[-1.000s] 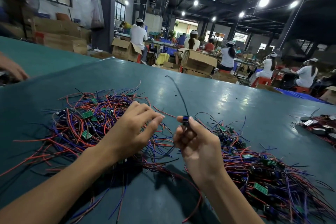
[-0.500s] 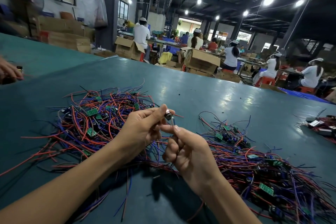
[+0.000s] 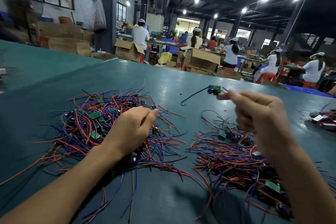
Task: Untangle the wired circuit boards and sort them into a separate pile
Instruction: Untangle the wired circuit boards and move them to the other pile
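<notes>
- Above the teal worktop (image 3: 163, 82), right of centre: small green circuit board with a trailing black wire (image 3: 214, 90), pinched at the fingertips of the raised right hand (image 3: 258, 112); blurred.
- Likely light; board stiff, leads floppy and prone to snag. Best held by the board edge, not the wire.
- Over the tangled red-and-blue wired pile (image 3: 87, 125), the left hand (image 3: 134, 129) is curled; can't tell if it holds anything.
- Second pile of wired boards (image 3: 236, 160) below the right hand, likely the sorted one.
- Open brown cardboard boxes (image 3: 201, 58) behind; contents not visible.

The left hand (image 3: 132, 129) and right hand (image 3: 261, 114) are bare, the left forearm (image 3: 63, 183) and right forearm (image 3: 300, 178) uncovered down to the lower edge of view, and the right hand's outline is blurred.
</notes>
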The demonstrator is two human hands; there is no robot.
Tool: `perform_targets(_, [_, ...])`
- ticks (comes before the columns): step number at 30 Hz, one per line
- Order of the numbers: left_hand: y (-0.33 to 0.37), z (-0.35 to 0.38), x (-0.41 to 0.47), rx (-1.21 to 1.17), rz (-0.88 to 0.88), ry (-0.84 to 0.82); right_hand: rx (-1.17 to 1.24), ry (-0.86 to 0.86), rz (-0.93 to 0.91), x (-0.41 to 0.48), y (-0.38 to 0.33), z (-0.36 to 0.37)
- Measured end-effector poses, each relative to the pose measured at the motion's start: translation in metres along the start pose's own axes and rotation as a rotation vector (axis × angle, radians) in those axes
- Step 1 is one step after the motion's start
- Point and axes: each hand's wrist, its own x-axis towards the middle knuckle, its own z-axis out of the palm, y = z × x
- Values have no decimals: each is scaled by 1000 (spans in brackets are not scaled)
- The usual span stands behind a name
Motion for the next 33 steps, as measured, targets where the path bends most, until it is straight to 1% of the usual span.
perform_targets(1, [-5,-2,0,171,64,-53,-55,2,-14,2,-7,-15])
perform_targets(2, [-9,-3,2,274,77,-101,-90,-2,-15,2,-12,-29])
perform_targets(5, [-16,-5,5,424,7,-183,-149,1,17,-2,-14,-60])
perform_targets(11, [-19,3,5,797,-136,-331,-308,124,116,17,13,-97])
perform_targets(14, [-19,5,6,825,-145,-383,-468,114,272,42,39,-108])
perform_targets(17, [-21,6,6,810,-139,-391,-653,1,431,63,68,-109])
perform_targets(19, [-21,7,6,797,-143,-384,-763,-47,486,74,86,-109])
perform_targets(24, [-22,9,4,792,-153,-365,-1177,-144,613,82,130,-111])
perform_targets(26, [-21,10,3,836,-208,-345,-1254,-180,650,81,140,-109])
perform_targets(28, [-19,11,4,877,-306,-324,-1310,-222,656,85,140,-103])
perform_targets(30, [-18,11,5,898,-331,-328,-1349,-222,624,94,131,-91])
perform_targets(32, [-18,11,6,892,-299,-334,-1376,-141,516,99,111,-67])
perform_targets(33, [-18,10,6,875,-287,-330,-1359,-102,412,100,100,-50])
